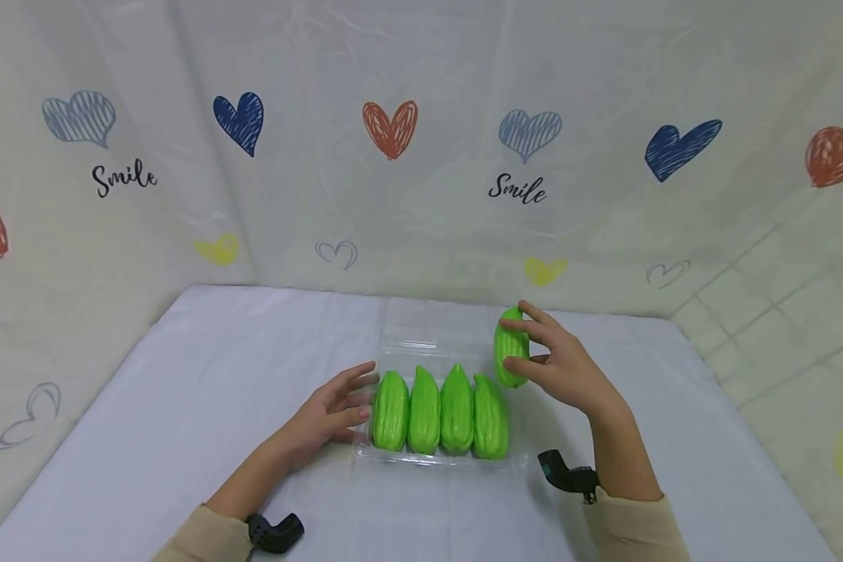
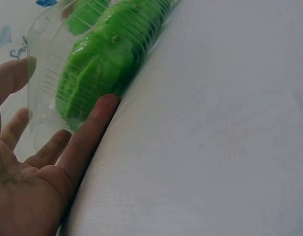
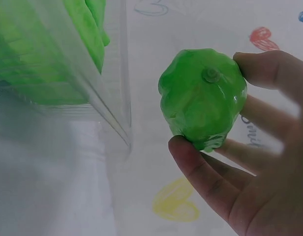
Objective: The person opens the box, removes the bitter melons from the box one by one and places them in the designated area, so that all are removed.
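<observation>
My right hand (image 1: 562, 363) pinches a green ribbed gourd (image 1: 511, 347) between thumb and fingers, raised above the right edge of a clear plastic container (image 1: 428, 460). In the right wrist view the held gourd (image 3: 203, 98) shows its rounded end with a small nub, apart from the container wall. Several like gourds (image 1: 425, 410) lie side by side in the container. My left hand (image 1: 326, 414) is at the container's left side with its fingers extended. In the left wrist view the left hand's fingertips (image 2: 109, 101) touch the clear wall.
The container's clear lid (image 1: 421, 324) stands raised at the back. A white cloth covers the table (image 1: 183, 375). Behind it hangs a pale curtain (image 1: 449, 62) with printed hearts. Black wrist cameras (image 1: 277, 533) sit at both sleeves.
</observation>
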Demonstrator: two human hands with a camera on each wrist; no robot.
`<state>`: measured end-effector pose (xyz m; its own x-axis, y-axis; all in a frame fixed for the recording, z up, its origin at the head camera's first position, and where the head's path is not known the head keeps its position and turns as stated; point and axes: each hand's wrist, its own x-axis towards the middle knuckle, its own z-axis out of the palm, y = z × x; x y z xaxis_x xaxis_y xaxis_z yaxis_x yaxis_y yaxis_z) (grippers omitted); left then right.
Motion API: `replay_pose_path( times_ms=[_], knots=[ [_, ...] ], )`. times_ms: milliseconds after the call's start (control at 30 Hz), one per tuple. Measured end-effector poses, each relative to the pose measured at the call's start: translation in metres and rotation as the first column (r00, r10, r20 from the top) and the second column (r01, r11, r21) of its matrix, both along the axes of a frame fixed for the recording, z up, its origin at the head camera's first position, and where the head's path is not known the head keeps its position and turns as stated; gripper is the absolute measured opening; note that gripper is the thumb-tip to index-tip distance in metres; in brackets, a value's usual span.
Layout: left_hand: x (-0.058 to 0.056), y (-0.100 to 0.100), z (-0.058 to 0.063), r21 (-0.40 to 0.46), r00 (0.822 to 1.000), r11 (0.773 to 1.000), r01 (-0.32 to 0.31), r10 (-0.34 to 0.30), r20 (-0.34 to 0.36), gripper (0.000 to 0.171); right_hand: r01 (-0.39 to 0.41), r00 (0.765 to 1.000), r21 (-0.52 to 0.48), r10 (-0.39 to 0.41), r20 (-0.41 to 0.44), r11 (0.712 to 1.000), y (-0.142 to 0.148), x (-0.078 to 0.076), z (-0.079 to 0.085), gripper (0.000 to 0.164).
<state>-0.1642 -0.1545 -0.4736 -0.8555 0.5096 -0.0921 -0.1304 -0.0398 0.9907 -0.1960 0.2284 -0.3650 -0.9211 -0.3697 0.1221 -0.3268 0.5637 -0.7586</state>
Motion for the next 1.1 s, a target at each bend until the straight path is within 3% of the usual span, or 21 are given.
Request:
replay_pose_path(
  times_ms=[467,800,1100],
  knots=[
    [-0.002,-0.002,-0.001,-0.016,1.0,1.0,-0.004,0.004,0.011,0.071,0.046,0.999,-0.028,-0.046,0.005,0.999,0.008,-0.01,-0.011,0.053],
    [-0.002,-0.001,-0.001,-0.023,1.0,1.0,-0.005,0.005,-0.001,0.071,0.087,0.996,0.043,-0.087,-0.002,0.995,0.014,-0.015,-0.016,0.053],
    [0.0,0.0,-0.001,-0.009,1.0,1.0,-0.009,0.009,0.01,0.07,0.11,0.994,0.037,-0.111,0.019,0.993,0.017,-0.015,-0.02,0.053]
  ],
)
